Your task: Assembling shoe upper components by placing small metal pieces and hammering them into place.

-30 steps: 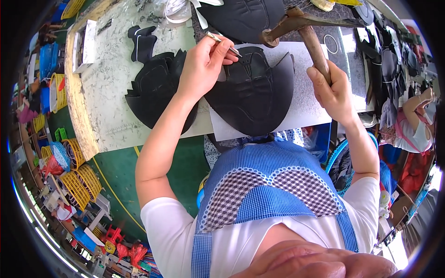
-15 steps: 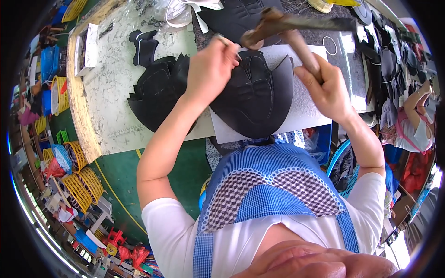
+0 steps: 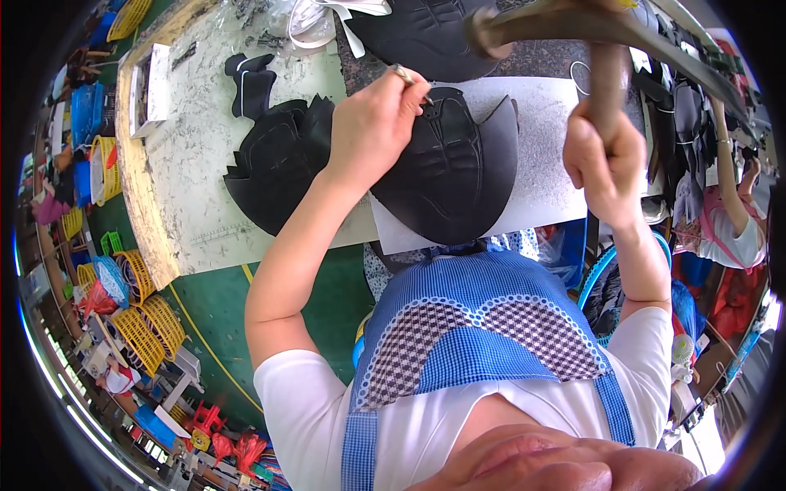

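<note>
A black fan-shaped shoe upper piece (image 3: 458, 176) lies on a white sheet (image 3: 544, 164) on the worktable. My left hand (image 3: 372, 123) pinches a small metal punch (image 3: 403, 75) upright at the piece's top edge. My right hand (image 3: 604, 159) grips the wooden handle of a hammer (image 3: 606, 74), raised above the sheet; the hammer's head (image 3: 491, 29) hangs over the far side of the piece, a little beyond the punch.
A stack of black cut pieces (image 3: 274, 159) lies left of my left hand. Another black upper (image 3: 426, 33) and white straps (image 3: 319, 16) sit at the table's far side. A small box (image 3: 149, 90) rests near the table's left edge. Yellow baskets (image 3: 147, 327) stand on the floor.
The hammer swung down onto the punch half a second ago and has since risen. My left hand has kept the punch on the black piece.
</note>
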The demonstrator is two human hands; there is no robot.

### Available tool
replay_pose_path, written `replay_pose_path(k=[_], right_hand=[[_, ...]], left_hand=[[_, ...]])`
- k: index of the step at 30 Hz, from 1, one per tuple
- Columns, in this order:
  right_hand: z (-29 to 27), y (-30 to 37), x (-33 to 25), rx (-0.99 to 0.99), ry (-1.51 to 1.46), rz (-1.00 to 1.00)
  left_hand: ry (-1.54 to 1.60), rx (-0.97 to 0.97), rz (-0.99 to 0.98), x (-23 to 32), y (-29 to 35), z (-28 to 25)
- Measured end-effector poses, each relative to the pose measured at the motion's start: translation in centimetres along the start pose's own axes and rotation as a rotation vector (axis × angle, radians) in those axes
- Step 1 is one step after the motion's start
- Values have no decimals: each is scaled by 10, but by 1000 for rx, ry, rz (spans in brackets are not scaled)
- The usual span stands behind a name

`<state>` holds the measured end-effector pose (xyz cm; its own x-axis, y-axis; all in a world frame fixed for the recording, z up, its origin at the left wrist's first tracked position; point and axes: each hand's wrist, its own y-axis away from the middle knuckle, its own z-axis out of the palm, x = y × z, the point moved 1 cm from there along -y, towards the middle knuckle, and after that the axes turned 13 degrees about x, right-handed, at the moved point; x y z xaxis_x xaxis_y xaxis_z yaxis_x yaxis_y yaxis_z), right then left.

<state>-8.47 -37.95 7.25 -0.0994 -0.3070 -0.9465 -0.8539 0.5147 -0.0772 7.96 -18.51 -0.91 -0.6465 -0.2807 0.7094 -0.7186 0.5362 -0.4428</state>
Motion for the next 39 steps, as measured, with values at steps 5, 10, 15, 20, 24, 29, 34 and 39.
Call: replay_pose_path(k=[5,10,15,20,24,29,34,39], right_hand=[[15,-3,0,-126,420,-258],[23,-24,23,-10,361,-101],[49,-30,31,-129,300,72],[60,-29,21,-233,392,83],[58,-29,20,-246,384,28],[49,-77,-13,-75,212,-125],[59,-125,6,89,326,-296],[50,-70,17,-95,99,149]], left_hand=[[-340,79,423,12,4,8],[661,122,-628,-7,0,-14],[1363,204,-1018,-18,17,-37],[1861,159,-1123,-20,28,-45],[1979,173,-1150,-22,31,-51],[2006,190,-1136,-20,36,-61],[2020,182,-1133,-18,40,-64],[790,241,-654,-8,78,-109]])
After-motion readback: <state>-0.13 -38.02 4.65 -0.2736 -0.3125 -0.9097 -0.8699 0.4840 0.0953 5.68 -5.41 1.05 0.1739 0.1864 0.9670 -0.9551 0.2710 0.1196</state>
